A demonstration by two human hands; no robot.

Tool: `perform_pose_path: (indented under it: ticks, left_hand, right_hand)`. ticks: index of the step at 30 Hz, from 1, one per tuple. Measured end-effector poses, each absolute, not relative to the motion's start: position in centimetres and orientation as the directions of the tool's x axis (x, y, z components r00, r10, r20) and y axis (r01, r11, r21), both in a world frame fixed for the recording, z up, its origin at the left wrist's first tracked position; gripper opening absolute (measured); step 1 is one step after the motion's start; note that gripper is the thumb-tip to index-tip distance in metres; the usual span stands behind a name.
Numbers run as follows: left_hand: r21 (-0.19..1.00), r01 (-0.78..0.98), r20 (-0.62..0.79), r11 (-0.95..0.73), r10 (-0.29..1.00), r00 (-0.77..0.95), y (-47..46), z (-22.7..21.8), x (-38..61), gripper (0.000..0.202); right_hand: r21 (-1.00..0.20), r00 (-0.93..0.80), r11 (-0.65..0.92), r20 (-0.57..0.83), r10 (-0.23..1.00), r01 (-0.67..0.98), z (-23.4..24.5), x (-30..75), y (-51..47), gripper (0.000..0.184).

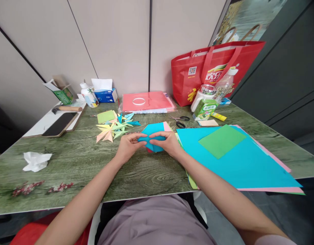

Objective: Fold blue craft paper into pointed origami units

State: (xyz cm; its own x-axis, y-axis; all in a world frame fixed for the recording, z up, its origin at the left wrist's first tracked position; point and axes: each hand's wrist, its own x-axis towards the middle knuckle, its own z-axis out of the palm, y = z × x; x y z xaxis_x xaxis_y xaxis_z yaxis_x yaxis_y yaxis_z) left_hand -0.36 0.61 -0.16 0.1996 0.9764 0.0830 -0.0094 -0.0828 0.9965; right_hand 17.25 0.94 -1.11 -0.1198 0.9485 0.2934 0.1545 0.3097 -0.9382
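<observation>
Between my two hands a blue piece of folded paper [147,139] is held just above the table near its middle. My left hand [128,146] pinches its left end between thumb and fingers. On the other side, my right hand [168,143] grips the right part the same way. More blue paper [153,127] with a pink edge lies directly behind and under the fingers. To the left of it rests a pile of pointed folded paper pieces [113,128] in yellow, green, peach and blue. Fingers partly hide the folds of the held piece.
Large blue sheets [223,166] with a green square [221,141] on top lie at right. Scissors [181,121], a green carton [204,109] and a red bag [189,80] stand behind. At left are a phone [60,124], a hammer [67,108] and a crumpled tissue [36,161].
</observation>
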Motion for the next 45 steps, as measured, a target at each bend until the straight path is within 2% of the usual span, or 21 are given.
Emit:
perform_pose_path:
  ticks: [17,27,30,35,45]
  left_hand:
    - [0.979,-0.168,-0.067,0.111,0.966,0.25,0.6,0.3,-0.7,0.031]
    - [0.975,-0.177,-0.091,0.132,0.971,0.223,0.3,1.0,-0.6,0.036]
    - [0.981,-0.159,-0.07,0.107,0.972,0.224,0.4,0.9,-0.6,0.045]
    - [0.989,-0.118,-0.062,0.091,0.971,0.229,0.4,1.0,-0.4,0.076]
    - [0.987,-0.097,-0.104,0.126,0.972,0.211,-0.1,1.0,0.0,0.075]
  right_hand:
    - [-0.962,-0.046,0.236,0.232,0.972,0.136,-1.3,17.3,1.0,0.023]
    - [-0.968,-0.039,0.229,0.227,0.973,0.1,-1.1,17.2,1.0,0.022]
    - [-0.968,-0.038,0.234,0.231,0.972,0.096,-1.2,17.2,1.0,0.022]
    - [-0.969,-0.03,0.233,0.231,0.972,0.085,-1.2,17.1,0.9,0.023]
    - [-0.956,-0.03,0.27,0.268,0.963,0.118,-1.4,17.1,0.9,0.021]
